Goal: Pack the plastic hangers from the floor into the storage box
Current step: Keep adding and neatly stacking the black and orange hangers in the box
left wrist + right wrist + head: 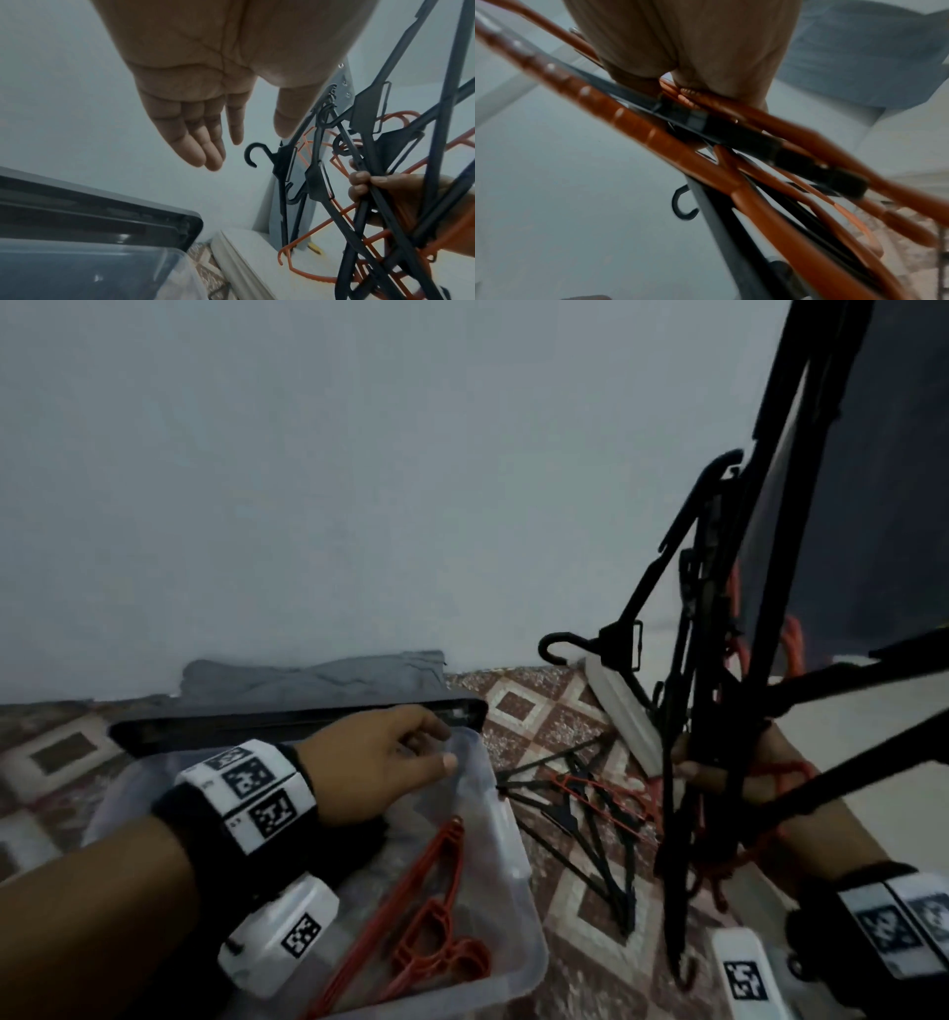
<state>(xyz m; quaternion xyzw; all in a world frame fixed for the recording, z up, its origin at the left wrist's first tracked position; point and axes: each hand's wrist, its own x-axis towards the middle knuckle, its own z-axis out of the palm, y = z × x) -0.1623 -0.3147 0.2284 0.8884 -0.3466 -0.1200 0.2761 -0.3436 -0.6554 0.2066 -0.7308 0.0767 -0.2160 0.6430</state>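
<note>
Right hand (739, 775) gripping tangled black-and-orange hangers (688, 690) (thin plastic), translucent box (513, 906) below

Clear plastic storage box (518, 875): one. Black box lid (287, 719): one, behind box. Orange plastic hangers in box (426, 916): two or three, overlapping; exact count unclear. Black and orange plastic hangers on floor (580, 819): small tangled pile, count unclear. Bundle of black and orange plastic hangers in hand (698, 711): several, count unclear. Folded grey cloth (313, 677): one.
</note>
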